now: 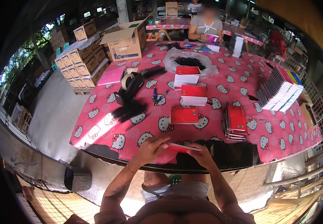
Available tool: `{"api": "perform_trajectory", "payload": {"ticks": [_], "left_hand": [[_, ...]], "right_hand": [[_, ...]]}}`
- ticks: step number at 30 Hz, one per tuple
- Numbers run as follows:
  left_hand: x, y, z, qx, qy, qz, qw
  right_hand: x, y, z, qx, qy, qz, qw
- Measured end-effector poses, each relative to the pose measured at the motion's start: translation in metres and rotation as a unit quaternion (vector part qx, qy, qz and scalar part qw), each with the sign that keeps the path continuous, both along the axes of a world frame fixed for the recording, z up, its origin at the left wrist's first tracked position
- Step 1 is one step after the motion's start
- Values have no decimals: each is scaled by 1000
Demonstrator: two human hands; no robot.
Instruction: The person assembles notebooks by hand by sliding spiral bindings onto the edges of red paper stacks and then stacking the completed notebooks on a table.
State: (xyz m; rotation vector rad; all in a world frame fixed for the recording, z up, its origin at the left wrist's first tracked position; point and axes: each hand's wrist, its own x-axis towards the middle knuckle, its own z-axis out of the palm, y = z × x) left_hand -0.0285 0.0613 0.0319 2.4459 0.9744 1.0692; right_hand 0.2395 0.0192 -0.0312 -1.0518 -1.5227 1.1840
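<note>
Just above the table's near edge I hold a thin red notebook (184, 147), tilted with its edge toward me. My right hand (203, 156) grips its right end, thumb on top. At its left end the fingers of my left hand (152, 150) are pinched together against the corner; whether a coil is between them is too small to tell. Beyond my hands lies a stack of red notebooks (184, 115), with two more red-topped stacks (194, 95) behind it. To the right stand red notebooks with black spiral bindings (237, 122).
Black plastic coils (128, 111) lie left, near a tape dispenser (131, 86) and blue-handled pliers (160, 98). A plastic bag (208, 69) holds more coils. Bound notebooks (279, 91) are piled right. An open carton (123, 44) stands far left; a person (206, 28) sits opposite.
</note>
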Motion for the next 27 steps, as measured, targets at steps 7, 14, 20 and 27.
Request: {"api": "perform_trajectory", "payload": {"ticks": [7,14,20,27], "left_hand": [[8,-1,14,15,38,-13,999],[15,0,1,82,154,56,983],[41,-43,-35,131,214,171,953],[43,-46,-11,104,216,143,960]], "right_hand": [[-5,-6,10,30,-23,-36,999],[-11,-12,17,8,-14,-70,997],[-26,-18,48,10,34,-130,991],[-21,-20,40,5,2,-93,996]]}}
